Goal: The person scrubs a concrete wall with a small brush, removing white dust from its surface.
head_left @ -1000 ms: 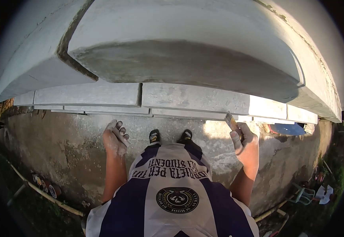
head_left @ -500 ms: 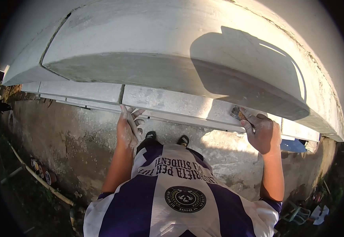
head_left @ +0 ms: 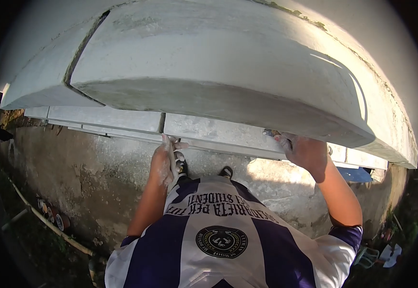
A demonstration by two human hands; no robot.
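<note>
My right hand (head_left: 307, 153) is closed on a small dark tool with a yellowish patch (head_left: 269, 133). The tool lies against the top of the lower white ledge (head_left: 209, 127), and its exact kind is hidden by the fingers. The overhanging white slab (head_left: 228, 93) passes just above that hand. My left hand (head_left: 161, 165), dusty white, grips a thin pale strip (head_left: 172, 161) pointing upward. Its fingertips are by the ledge's front edge, just below the dark joint (head_left: 162, 123) between two ledge sections.
Another dark gap (head_left: 81, 53) splits the big slab on the left. Below, my shoes (head_left: 226, 172) stand on stained concrete (head_left: 108, 168). Flower pots (head_left: 62, 222) and a long pole (head_left: 50, 223) lie at lower left; a greenish plastic chair (head_left: 366, 258) is at lower right.
My right hand has moved left and in under the overhang with the tool. My left hand has shifted slightly right and down, and the head's shadow on the slab has mostly gone.
</note>
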